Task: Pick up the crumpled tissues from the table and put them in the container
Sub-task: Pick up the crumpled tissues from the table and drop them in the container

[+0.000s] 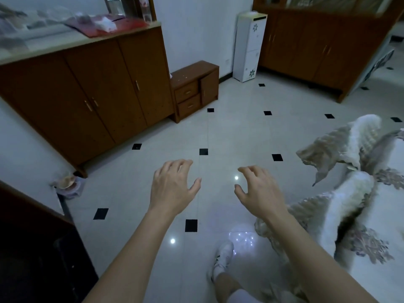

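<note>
My left hand (172,184) and my right hand (258,189) are both held out in front of me over the tiled floor, fingers loosely spread and slightly bent, holding nothing. No crumpled tissues can be made out with certainty. A small bin-like container (68,185) with something pale in it stands on the floor at the left, by the foot of the big wooden cabinet. The view is motion-blurred.
A long brown cabinet (87,88) runs along the left wall, a low drawer unit (194,90) beside it. A white water dispenser (249,47) stands at the back. A table with a patterned cloth (349,193) fills the right. My white shoe (223,256) shows below.
</note>
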Tool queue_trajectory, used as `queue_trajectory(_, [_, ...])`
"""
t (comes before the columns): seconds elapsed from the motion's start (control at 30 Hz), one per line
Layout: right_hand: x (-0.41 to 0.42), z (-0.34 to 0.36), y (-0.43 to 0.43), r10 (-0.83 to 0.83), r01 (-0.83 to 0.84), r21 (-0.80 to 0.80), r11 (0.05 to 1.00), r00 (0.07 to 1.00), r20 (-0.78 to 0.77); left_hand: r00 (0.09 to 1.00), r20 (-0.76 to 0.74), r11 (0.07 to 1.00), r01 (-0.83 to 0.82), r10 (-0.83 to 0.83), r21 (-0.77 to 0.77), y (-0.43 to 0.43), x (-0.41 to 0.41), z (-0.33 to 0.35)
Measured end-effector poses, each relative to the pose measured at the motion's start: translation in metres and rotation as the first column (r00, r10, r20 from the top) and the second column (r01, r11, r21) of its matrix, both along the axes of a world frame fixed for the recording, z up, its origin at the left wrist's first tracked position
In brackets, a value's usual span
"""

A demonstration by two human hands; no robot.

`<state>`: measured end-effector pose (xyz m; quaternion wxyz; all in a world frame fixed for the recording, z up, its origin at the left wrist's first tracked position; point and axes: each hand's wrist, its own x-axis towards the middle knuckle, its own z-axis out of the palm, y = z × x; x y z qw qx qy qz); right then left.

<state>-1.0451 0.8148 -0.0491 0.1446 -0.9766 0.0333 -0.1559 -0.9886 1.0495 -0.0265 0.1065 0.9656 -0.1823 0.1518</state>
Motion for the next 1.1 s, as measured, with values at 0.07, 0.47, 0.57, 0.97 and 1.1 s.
queue_trajectory(0.07, [0.035, -0.007, -0.014, -0.029, 0.029, 0.019, 0.999, 1.000, 0.004, 1.000, -0.012, 1.000, 0.018, -0.018, 0.008, -0.016, 0.035, -0.002])
queue_trajectory(0.47, [0.227, -0.005, -0.162, -0.234, 0.230, 0.110, 0.967, 0.972, 0.026, 0.973, -0.013, 0.972, 0.230, -0.229, 0.052, -0.186, 0.257, 0.013])
queue_trajectory(0.57, [0.245, -0.004, -0.203, -0.294, 0.291, 0.104, 0.951, 0.955, 0.022, 0.953, -0.010, 0.952, 0.304, -0.304, 0.037, -0.232, 0.292, 0.016])
queue_trajectory(0.97, [0.227, -0.011, -0.343, -0.626, 0.626, 0.100, 0.773, 0.779, -0.041, 0.750, -0.037, 0.750, 0.661, -0.661, -0.021, -0.445, 0.350, 0.001])
queue_trajectory(1.1, [0.222, -0.011, -0.393, -0.732, 0.732, 0.063, 0.678, 0.681, -0.021, 0.628, -0.065, 0.631, 0.776, -0.775, -0.021, -0.533, 0.367, -0.006])
